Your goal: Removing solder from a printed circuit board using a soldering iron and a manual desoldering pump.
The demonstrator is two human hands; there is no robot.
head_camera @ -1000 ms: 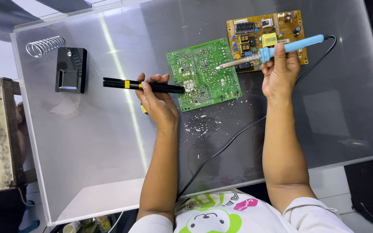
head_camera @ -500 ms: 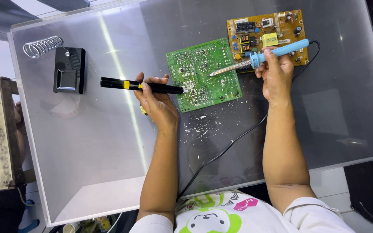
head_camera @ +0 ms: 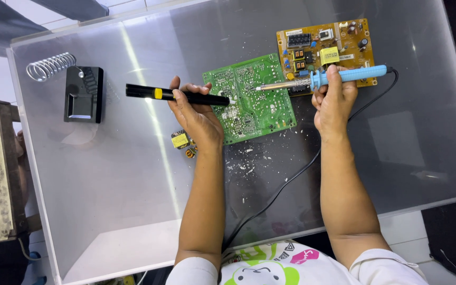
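Note:
My left hand (head_camera: 193, 111) grips a black desoldering pump (head_camera: 175, 95) with a yellow band, its tip at the left edge of the green circuit board (head_camera: 252, 97). My right hand (head_camera: 333, 103) holds a blue-handled soldering iron (head_camera: 325, 78), whose metal tip rests over the upper middle of the green board. The iron's black cord (head_camera: 291, 179) trails down toward my body. A yellow-brown circuit board (head_camera: 323, 47) with many components lies just behind the iron.
A black soldering iron stand (head_camera: 83, 94) with a coiled spring holder (head_camera: 49, 65) sits at the far left of the glossy table (head_camera: 106, 174). Small yellow components (head_camera: 181, 141) lie under my left wrist. Solder flecks (head_camera: 249, 158) litter the surface below the green board.
The soldering iron has shifted left and down, bringing its tip from the green board's right edge onto the board. The left hand and pump stayed put.

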